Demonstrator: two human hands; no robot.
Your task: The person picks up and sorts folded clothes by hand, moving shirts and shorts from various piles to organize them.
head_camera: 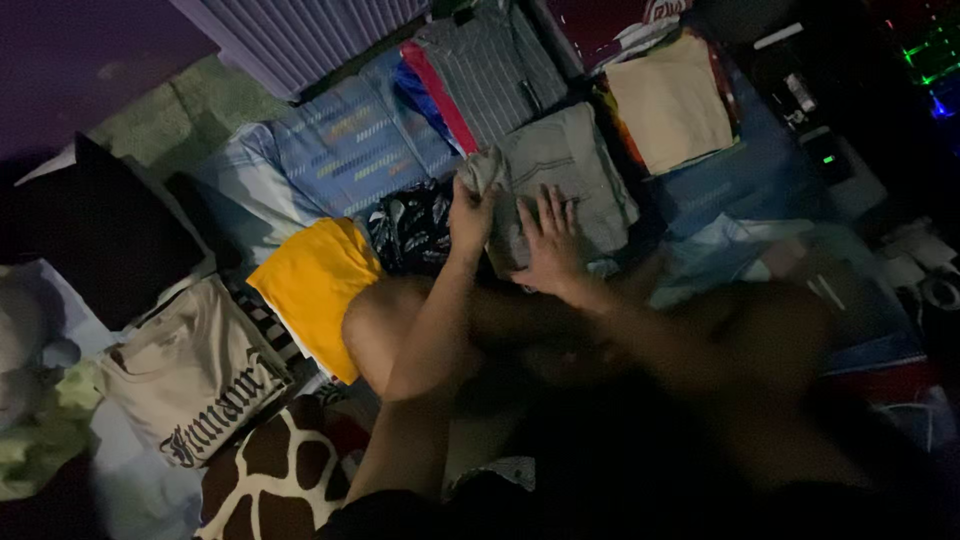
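Beige tee (pixel 195 370) lower left, yellow folded piece (pixel 312 285) beside it. Center frame: left hand (pixel 470 212) fisted on a bunched corner of the grey garment (pixel 570 165); right hand (pixel 548 240) just beside, fingers spread flat on it. Garment's long axis runs up-frame from both hands, w/ tan folded cloth (pixel 670 100) upper right.

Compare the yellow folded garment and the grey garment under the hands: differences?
The yellow garment is bright, untouched, lying by the knee. The grey garment is dull; the right hand presses flat on it and the left hand grips its bunched corner. Both are cloth on the bed.
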